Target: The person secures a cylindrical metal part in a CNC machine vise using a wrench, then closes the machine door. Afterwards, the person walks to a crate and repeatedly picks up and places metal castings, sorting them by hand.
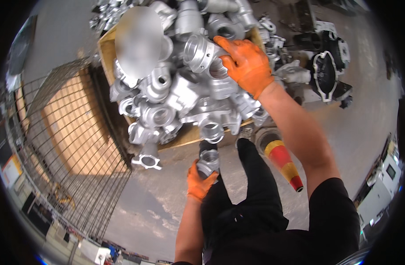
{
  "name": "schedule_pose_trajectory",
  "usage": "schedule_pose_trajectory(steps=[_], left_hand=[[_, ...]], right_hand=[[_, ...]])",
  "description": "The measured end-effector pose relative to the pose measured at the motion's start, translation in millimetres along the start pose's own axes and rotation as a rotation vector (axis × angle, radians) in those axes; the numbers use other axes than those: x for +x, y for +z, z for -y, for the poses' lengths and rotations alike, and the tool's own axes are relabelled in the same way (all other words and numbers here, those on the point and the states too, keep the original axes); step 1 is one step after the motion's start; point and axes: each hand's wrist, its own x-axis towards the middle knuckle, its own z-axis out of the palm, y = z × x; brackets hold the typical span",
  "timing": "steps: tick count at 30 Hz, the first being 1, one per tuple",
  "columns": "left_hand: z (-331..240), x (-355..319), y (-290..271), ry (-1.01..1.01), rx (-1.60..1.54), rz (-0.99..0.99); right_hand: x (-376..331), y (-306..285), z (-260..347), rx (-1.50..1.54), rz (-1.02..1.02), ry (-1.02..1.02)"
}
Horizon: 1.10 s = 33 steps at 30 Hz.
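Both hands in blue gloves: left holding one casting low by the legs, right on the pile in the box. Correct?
Not quite: the gloves are orange, not blue, as the head view shows. The left hand holds one casting; the right hand rests on the pile of castings in the box.

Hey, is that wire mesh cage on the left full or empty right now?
Empty, as far as it shows: through the wire mesh cage only its bare brown board floor is visible, while the metal castings are heaped on the wooden pallet beside it.

Castings [184, 92] heaped on pallet [106, 48], wire cage [74, 145] left, traffic cone [284, 161] right
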Motion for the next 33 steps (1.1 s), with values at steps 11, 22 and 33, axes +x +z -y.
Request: schedule_pose_trajectory(steps=[11,22,33], left_hand=[[9.8,-2.6,5.2,-0.055,-0.005,-0.017],[-17.3,-6.6,15.6,-0.108,0.137,-0.026],[6.4,-8.8,10.6,-0.042,0.066,-0.034]], right_hand=[[-88.5,-2.2,-287.7,-0.297,0.086,0.887],[-89.4,52.6,-291.8,-0.144,0.829,0.605],[-49.4,-31.8,-60.6,0.655,0.438,0.787]])
